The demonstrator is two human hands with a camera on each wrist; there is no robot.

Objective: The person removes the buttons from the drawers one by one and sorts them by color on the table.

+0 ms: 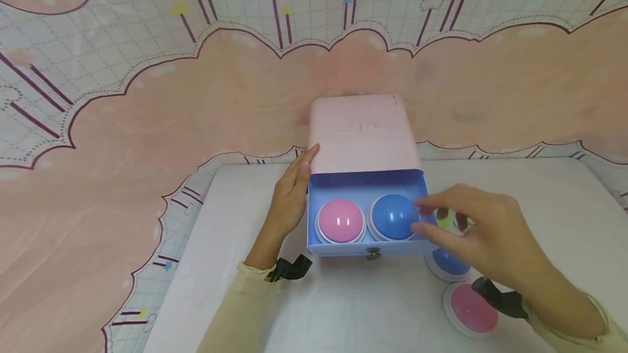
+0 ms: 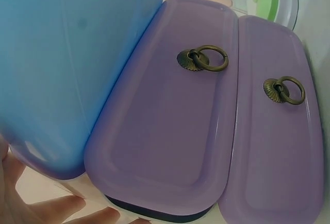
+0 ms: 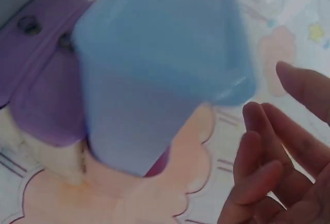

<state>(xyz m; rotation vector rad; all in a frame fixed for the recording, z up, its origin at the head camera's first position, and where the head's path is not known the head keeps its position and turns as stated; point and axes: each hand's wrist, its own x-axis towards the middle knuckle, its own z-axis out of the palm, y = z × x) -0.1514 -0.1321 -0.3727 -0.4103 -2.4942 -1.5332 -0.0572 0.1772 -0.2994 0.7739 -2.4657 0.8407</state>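
A small pink-topped drawer cabinet [image 1: 363, 135] has its top blue drawer [image 1: 338, 249] pulled out. Inside the drawer sit two round domed buttons with white rims, the pink button [image 1: 340, 221] at left and the blue button [image 1: 394, 217] at right. My left hand [image 1: 290, 198] lies along the cabinet's left side, fingers extended. My right hand [image 1: 485, 227] hovers at the drawer's right edge, its thumb and forefinger apart by the blue button's right side. The right wrist view shows nothing between those fingers [image 3: 258, 131].
Two closed purple drawers [image 2: 160, 105] with brass ring pulls lie below the blue one. On the white table [image 1: 196, 287], another blue button [image 1: 448, 263], another pink button [image 1: 473, 308] and green ones [image 2: 268, 1] stand right of the cabinet. A patterned cloth [image 1: 245, 102] hangs behind.
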